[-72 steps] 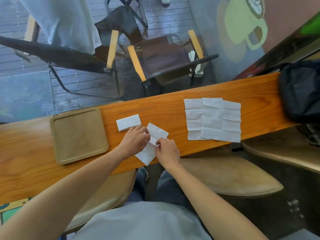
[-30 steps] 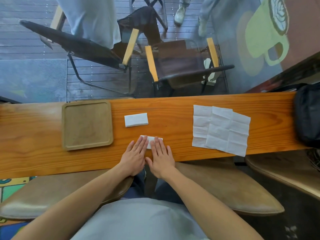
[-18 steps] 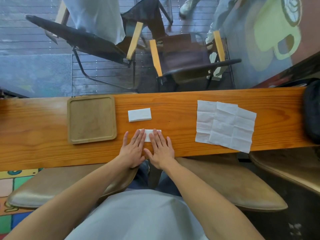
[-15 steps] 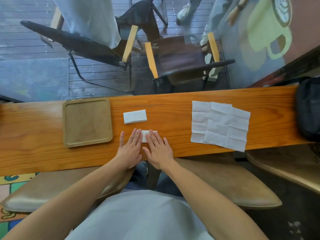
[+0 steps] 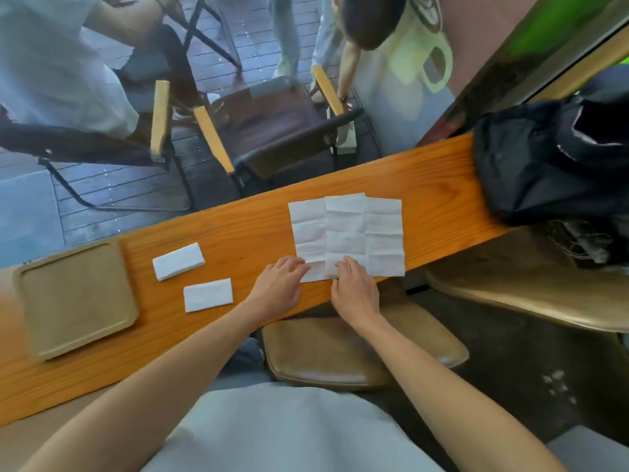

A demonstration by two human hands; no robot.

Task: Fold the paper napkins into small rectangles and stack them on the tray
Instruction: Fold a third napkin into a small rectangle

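Two unfolded white napkins [image 5: 354, 229] lie overlapped on the wooden counter [image 5: 245, 226], right of centre. My left hand [image 5: 279, 282] touches their near left corner with curled fingers. Beside it, my right hand [image 5: 355, 289] pinches the near edge of the upper napkin. Two folded napkin rectangles lie apart on the counter to the left, one farther back [image 5: 178, 265] and one nearer [image 5: 208, 295]. The square wooden tray [image 5: 75, 298] sits at the far left with nothing on it.
A black bag [image 5: 544, 158] rests on the counter's right end. Padded stools [image 5: 357, 349] stand below the near edge. Behind the glass are folding chairs [image 5: 272, 131] and people.
Both hands left the second folded napkin, which now lies flat on the counter, and moved right to the near edge of the unfolded napkins. The view also swung right.
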